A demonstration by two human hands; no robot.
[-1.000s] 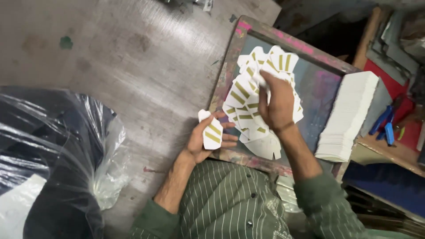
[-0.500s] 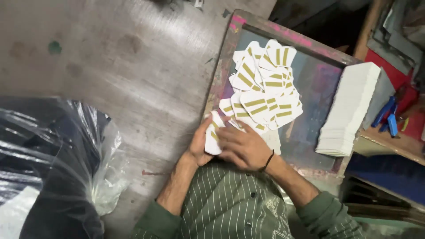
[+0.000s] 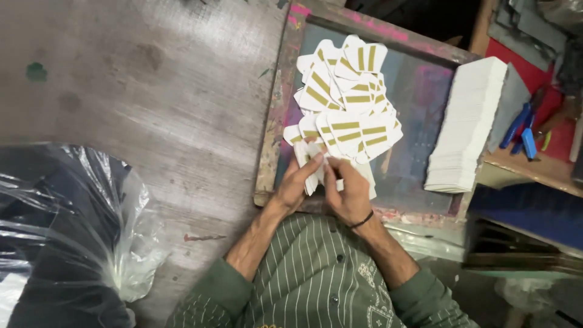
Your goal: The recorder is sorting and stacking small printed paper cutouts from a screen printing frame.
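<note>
since a moment ago, both hands are brought together below the fanned white gold-striped cards (image 3: pixel 349 109) on the wood-framed printing screen (image 3: pixel 419 91); left hand (image 3: pixel 297 185) and right hand (image 3: pixel 346 194) are closed on a small white card stack (image 3: pixel 316 167), best squared gently by its edges.

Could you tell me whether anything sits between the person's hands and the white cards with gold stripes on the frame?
Nothing visible does. The left hand and right hand already grip a small bunch of white cards at the near edge of the fanned pile of gold-striped white cards.
</note>
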